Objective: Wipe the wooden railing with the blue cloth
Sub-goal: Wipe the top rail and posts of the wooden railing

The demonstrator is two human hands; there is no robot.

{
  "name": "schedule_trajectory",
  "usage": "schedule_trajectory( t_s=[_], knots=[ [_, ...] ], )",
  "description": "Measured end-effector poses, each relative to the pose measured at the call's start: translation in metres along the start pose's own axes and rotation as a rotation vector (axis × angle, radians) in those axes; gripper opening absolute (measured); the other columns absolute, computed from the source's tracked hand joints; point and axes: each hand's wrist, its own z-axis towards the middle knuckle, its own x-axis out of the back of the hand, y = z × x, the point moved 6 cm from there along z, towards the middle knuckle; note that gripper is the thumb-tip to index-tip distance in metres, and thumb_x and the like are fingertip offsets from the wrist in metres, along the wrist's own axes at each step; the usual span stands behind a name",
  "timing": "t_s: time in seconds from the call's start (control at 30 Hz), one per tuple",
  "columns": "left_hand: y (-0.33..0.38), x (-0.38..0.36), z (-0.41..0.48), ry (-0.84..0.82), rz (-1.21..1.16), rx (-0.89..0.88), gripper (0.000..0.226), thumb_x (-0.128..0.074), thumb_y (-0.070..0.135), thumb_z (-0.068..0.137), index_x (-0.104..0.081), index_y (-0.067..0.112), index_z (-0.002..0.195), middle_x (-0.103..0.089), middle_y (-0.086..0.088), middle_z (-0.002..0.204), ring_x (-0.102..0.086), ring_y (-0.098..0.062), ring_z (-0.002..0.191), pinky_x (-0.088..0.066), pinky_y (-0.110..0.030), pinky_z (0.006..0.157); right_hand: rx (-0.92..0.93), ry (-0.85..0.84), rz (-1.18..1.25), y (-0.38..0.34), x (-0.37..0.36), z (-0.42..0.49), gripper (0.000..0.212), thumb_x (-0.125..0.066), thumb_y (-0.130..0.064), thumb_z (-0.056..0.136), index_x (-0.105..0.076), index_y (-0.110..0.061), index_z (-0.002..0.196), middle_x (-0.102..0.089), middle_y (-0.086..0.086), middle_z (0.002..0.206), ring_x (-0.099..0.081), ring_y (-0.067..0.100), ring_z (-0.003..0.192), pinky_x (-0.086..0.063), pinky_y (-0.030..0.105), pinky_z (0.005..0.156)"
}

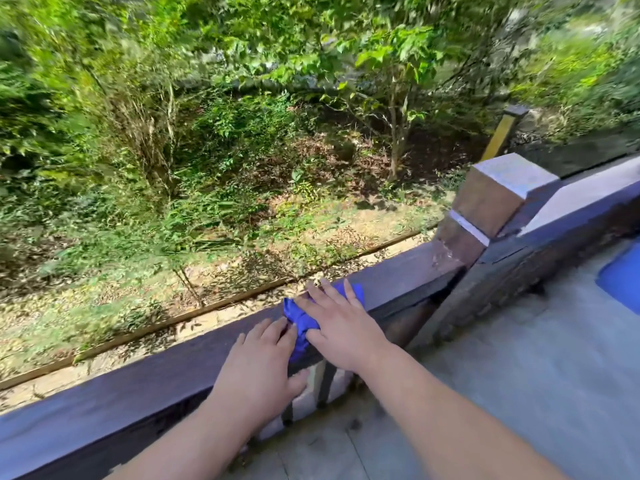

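A dark wooden railing (145,386) runs from the lower left up to a square post at the right. A crumpled blue cloth (298,318) lies on its top face near the middle. My right hand (341,327) presses flat on the cloth, fingers spread and pointing away from me, covering most of it. My left hand (259,368) rests on the rail just left of the cloth, fingertips touching its edge and thumb hooked over the near side.
A thick square wooden post (491,199) stands at the rail's right end, with a second rail (581,209) leading off to the right. Grey paved floor (519,375) lies under me, with a blue object (623,278) at the right edge. Beyond the rail are bushes and trees.
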Motion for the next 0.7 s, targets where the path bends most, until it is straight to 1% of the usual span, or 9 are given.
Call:
schedule_trajectory(
  t_s=[0.17,0.33,0.47,0.6,0.7],
  knots=[
    [0.036,0.004,0.027,0.003,0.002,0.034,0.083,-0.032,0.068,0.078,-0.033,0.028,0.149,-0.032,0.000,0.157,-0.028,-0.028,0.141,-0.030,-0.047,0.112,0.022,-0.018,0.009,0.046,0.010,-0.004,0.065,-0.035,-0.040,0.100,-0.021,-0.034,0.163,-0.008,-0.002,0.174,0.007,0.018,0.159,0.022,0.046,0.121],
    [0.055,0.003,0.048,-0.022,-0.041,0.050,0.079,-0.039,0.068,0.080,-0.027,0.034,0.150,-0.023,0.005,0.160,-0.019,-0.025,0.145,-0.027,-0.053,0.113,-0.014,-0.067,0.034,0.077,0.012,-0.005,0.071,-0.026,-0.044,0.095,-0.014,-0.038,0.164,0.003,-0.010,0.174,0.016,0.013,0.157,0.023,0.046,0.121],
    [0.064,0.005,0.064,-0.011,-0.033,-0.006,0.078,-0.040,0.066,0.079,-0.029,0.033,0.149,-0.025,0.003,0.159,-0.020,-0.027,0.144,-0.027,-0.055,0.112,-0.063,-0.067,0.031,0.095,0.016,-0.006,0.072,-0.024,-0.045,0.093,-0.014,-0.039,0.164,0.002,-0.012,0.173,0.016,0.011,0.156,0.024,0.043,0.120],
    [0.072,0.005,0.083,-0.010,-0.035,-0.073,0.078,-0.040,0.065,0.080,-0.026,0.034,0.150,-0.023,0.002,0.160,-0.016,-0.027,0.145,-0.020,-0.058,0.114,-0.145,-0.075,0.034,0.113,0.021,-0.008,0.073,-0.020,-0.046,0.091,-0.009,-0.041,0.163,0.007,-0.014,0.173,0.019,0.009,0.155,0.023,0.044,0.121],
    [0.077,0.006,0.095,-0.013,-0.026,-0.094,0.078,-0.041,0.064,0.080,-0.025,0.034,0.150,-0.023,0.001,0.160,-0.017,-0.027,0.144,-0.019,-0.058,0.114,-0.167,-0.078,0.034,0.126,0.022,-0.008,0.071,-0.026,-0.043,0.096,-0.008,-0.041,0.164,0.006,-0.015,0.172,0.019,0.009,0.155,0.021,0.045,0.122]
  ],
)
